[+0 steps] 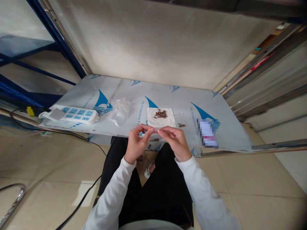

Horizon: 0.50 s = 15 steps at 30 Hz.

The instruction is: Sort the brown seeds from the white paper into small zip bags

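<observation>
My left hand [139, 140] and my right hand [176, 140] meet fingertip to fingertip over the table's near edge. Both are closed in a pinch, and whatever sits between the fingertips is too small to make out. Just beyond them lies a white tissue [170, 119], spread flat, bearing a heap of small brown seed-like pieces [160, 114]. Right of the tissue, a few more brown bits [182, 125] rest on the table's surface. Below my fingers, a brownish elongated piece shows, blurred.
The table [129, 127] carries printed protective film. On its left lie a white power strip [80, 114] with a plug in it and clear plastic bags [120, 110]. A phone [207, 132], pixelated, lies at the right. A black cable [81, 201] runs along the floor at left.
</observation>
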Available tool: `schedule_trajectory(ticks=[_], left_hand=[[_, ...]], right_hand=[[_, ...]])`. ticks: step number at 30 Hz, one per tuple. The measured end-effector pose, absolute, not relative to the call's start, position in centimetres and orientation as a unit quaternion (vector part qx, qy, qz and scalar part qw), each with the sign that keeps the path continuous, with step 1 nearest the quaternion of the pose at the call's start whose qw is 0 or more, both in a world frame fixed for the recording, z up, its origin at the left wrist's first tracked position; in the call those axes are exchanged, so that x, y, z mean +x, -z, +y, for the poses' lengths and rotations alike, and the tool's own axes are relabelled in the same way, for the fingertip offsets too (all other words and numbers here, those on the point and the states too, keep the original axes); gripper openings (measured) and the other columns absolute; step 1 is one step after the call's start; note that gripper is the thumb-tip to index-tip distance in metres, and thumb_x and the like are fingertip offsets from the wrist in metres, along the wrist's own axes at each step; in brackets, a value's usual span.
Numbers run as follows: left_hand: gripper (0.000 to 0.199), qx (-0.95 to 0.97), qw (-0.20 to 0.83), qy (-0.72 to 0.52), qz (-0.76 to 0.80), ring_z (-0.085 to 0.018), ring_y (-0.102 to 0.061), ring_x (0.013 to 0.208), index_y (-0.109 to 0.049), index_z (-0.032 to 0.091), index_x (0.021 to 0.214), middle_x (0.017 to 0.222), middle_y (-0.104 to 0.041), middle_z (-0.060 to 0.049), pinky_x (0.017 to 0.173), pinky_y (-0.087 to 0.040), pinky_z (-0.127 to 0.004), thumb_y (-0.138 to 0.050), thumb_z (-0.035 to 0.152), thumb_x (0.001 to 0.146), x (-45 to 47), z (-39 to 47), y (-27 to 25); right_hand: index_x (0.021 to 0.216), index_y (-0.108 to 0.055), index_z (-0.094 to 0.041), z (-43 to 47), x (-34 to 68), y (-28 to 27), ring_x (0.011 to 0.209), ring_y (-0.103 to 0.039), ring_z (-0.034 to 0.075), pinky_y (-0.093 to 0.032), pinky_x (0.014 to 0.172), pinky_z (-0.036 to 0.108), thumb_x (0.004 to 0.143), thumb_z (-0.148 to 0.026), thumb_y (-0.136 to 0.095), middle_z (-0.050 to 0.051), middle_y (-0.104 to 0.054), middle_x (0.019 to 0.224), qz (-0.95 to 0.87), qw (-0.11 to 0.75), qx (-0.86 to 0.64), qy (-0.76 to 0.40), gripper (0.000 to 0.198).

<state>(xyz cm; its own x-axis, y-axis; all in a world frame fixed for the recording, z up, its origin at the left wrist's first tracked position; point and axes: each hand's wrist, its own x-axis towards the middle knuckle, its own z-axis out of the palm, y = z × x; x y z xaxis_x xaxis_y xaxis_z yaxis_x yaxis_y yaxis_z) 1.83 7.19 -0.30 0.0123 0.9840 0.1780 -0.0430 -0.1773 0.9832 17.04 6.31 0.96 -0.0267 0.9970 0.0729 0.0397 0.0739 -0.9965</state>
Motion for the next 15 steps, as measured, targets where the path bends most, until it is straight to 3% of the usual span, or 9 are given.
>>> schedule_trajectory(ticks=[3, 8, 12, 15], left_hand=[[0.018, 0.544, 0.503, -0.526, 0.418, -0.016, -0.063, 0.075, -0.070, 0.016, 0.088, 0.082, -0.071, -0.006, 0.071, -0.048, -0.027, -0.067, 0.032, 0.079, 1.9, 7.2, 0.5], [0.016, 0.537, 0.489, -0.536, 0.429, -0.016, -0.061, 0.071, -0.070, 0.016, 0.081, 0.077, -0.070, -0.005, 0.069, -0.047, -0.027, -0.069, 0.032, 0.077, 2.2, 7.1, 0.8], [0.017, 0.517, 0.515, -0.539, 0.421, -0.014, -0.059, 0.067, -0.068, 0.016, 0.084, 0.073, -0.068, -0.003, 0.067, -0.046, -0.025, -0.069, 0.032, 0.077, 2.5, 6.9, 0.8], [0.019, 0.522, 0.545, -0.514, 0.408, -0.015, -0.062, 0.074, -0.068, 0.015, 0.088, 0.081, -0.069, -0.005, 0.071, -0.047, -0.026, -0.067, 0.032, 0.079, 2.8, 6.9, 1.0]], right_hand=[[0.080, -0.071, -0.018, 6.3, 17.1, -1.1, 0.080, -0.067, 0.020, -0.052, 0.076, 0.032, 0.077, -0.038, -0.069, 0.006, -0.073, 0.081, -0.547, 0.500, -0.501, -0.447, 0.020], [0.086, -0.068, -0.018, 6.1, 17.1, -1.1, 0.082, -0.067, 0.020, -0.053, 0.075, 0.031, 0.074, -0.041, -0.070, 0.006, -0.072, 0.087, -0.503, 0.510, -0.503, -0.483, 0.025], [0.080, -0.067, -0.018, 5.6, 17.1, -0.4, 0.073, -0.066, 0.017, -0.052, 0.072, 0.029, 0.074, -0.039, -0.071, 0.003, -0.071, 0.076, -0.449, 0.547, -0.508, -0.491, 0.022], [0.075, -0.066, -0.019, 5.3, 17.3, 0.1, 0.070, -0.065, 0.016, -0.052, 0.069, 0.027, 0.072, -0.036, -0.074, 0.001, -0.070, 0.073, -0.449, 0.562, -0.506, -0.476, 0.018]])
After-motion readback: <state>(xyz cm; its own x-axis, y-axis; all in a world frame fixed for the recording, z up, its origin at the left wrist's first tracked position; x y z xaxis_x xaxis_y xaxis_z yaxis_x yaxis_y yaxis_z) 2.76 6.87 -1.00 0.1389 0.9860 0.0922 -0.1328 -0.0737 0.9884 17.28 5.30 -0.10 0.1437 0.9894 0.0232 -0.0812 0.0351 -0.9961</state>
